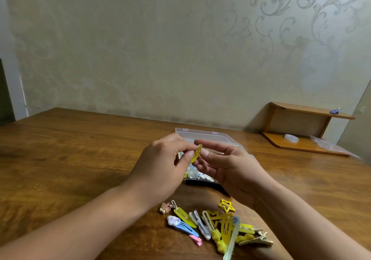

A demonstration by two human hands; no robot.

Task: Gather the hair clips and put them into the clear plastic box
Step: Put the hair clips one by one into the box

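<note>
Yellow plastic marks the item in play: a small yellow snap clip (196,153) held in the air between both hands, directly above and in front of the clear plastic box (212,139). We see the left hand (160,165) pinching the clip's lower part between thumb and forefinger, fingers curled around it, while the right hand (226,165) meets the clip's upper end with thumb and forefinger, its remaining fingers loosely bent beneath. The clip's long axis stands nearly upright, leaning a little to the right at the top. The box lies just beyond the hands on the wooden table (80,159), its lid open and lying toward the wall, with some small items already visible inside between the wrists. We judge that the coming move turns on this relation: the box opening is below and slightly away from the clip, so a short lowering forward would place it inside, and either hand is about equally near. The remaining hair clips (216,225) lie in a loose pile on the table nearer to us than the hands, between the forearms, closer to the right forearm; a yellow star clip (226,205) sits at the pile's far edge. We judge the task partly done.
</note>
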